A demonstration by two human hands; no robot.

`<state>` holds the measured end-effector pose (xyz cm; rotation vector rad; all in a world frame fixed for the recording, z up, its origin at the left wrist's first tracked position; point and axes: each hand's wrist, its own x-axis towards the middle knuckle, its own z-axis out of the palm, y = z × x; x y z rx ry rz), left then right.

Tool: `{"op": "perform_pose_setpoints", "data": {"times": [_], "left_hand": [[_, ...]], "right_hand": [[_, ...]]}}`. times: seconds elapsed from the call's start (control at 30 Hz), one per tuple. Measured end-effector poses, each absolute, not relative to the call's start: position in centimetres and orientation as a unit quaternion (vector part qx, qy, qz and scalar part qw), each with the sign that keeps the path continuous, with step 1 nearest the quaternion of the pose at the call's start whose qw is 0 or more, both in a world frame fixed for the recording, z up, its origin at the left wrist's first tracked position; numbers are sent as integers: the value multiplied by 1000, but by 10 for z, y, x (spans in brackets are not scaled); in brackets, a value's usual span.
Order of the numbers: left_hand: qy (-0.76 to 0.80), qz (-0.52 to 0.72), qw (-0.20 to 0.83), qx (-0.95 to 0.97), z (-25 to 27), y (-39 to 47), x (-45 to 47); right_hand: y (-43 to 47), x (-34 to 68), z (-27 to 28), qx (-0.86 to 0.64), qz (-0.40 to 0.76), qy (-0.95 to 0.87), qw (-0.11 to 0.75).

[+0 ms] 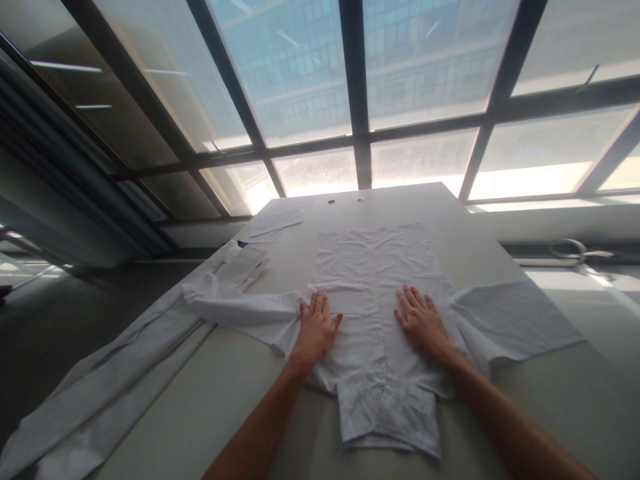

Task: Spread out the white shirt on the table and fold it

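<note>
A white shirt (373, 267) lies spread on the white table, its collar (390, 413) toward me and its hem at the far side. One sleeve (520, 320) reaches out to the right; the other (245, 307) stretches left, bunched and creased. My left hand (320, 327) rests flat on the left part of the shirt, fingers stretched out. On the right part lies my right hand (420, 317), also flat with its fingers extended. Wrinkles run across the cloth between and beyond both hands.
Along the table's left edge lie other white garments (125, 360), some hanging over the side. White sheets (275, 223) lie at the far left of the table (475, 247). Tall windows (425, 60) stand behind it, with a dark curtain (65, 160) at left.
</note>
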<state>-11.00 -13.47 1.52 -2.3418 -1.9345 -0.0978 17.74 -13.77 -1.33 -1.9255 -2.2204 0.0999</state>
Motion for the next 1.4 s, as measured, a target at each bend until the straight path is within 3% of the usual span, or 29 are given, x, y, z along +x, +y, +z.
{"op": "perform_pose_setpoints", "data": {"times": [0.27,0.93,1.4], "left_hand": [[-480,-58,-66,-873,15,-149,-32],[-470,-65,-37,-880,12,-151,-35],[-463,-72,-17,-883,-2,-146,-39]], "right_hand": [[-137,176,-12,-654,39,-749,100],[-125,217,-14,-707,-10,-701,93],[-169,120,-4,-607,74,-781,124]]}}
